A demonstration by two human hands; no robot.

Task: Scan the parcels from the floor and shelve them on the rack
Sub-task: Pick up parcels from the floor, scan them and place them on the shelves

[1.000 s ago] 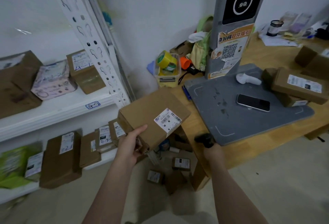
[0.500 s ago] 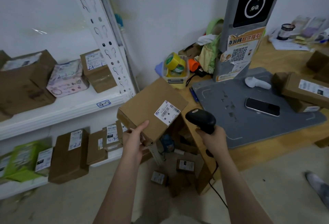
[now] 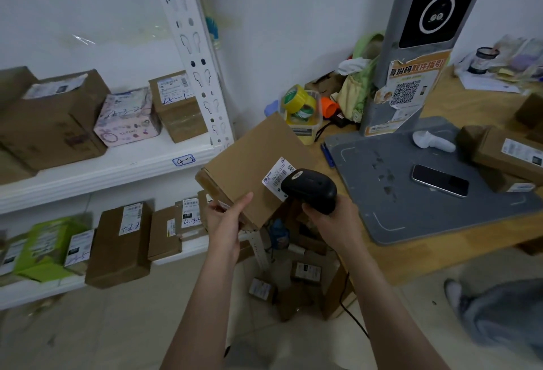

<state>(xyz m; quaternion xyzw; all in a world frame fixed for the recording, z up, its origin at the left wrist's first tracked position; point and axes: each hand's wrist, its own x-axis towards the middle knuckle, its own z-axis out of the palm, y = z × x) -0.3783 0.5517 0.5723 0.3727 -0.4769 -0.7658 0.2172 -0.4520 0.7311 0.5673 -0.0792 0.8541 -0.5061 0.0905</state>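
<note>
Midway across the view, the left hand [image 3: 225, 224] is gripping a parcel [image 3: 249, 164] by its near corner. The thumb is lying along the top face and the other fingers are curling under the edge, out of sight. The hand is holding the parcel in the air, tilted, between the rack [image 3: 123, 164] at 9 o'clock and the table [image 3: 440, 255] at 3 o'clock.

At 3 o'clock of the left hand, the right hand [image 3: 333, 224] is wrapping its fingers round the handle of a black scanner [image 3: 311, 189], closed firmly on it. The scanner's head is pointing toward 10 o'clock and covering the lower edge of the white label [image 3: 276, 174] on the parcel's top face. Whether it is touching the label cannot be told. A cord [image 3: 349, 308] is hanging from below the right hand toward 6 o'clock.

At 6 o'clock of the held parcel, more parcels [image 3: 305, 271] are lying on the floor by the table leg. Boxes [image 3: 120, 243] are standing on both rack shelves, several bearing handwritten numbers, and a tag [image 3: 183, 160] reading 4-2 is sitting on the upper shelf's front edge. At 3 o'clock of the scanner, a phone [image 3: 440, 180] is lying on a grey plate [image 3: 382, 214] on the table.
</note>
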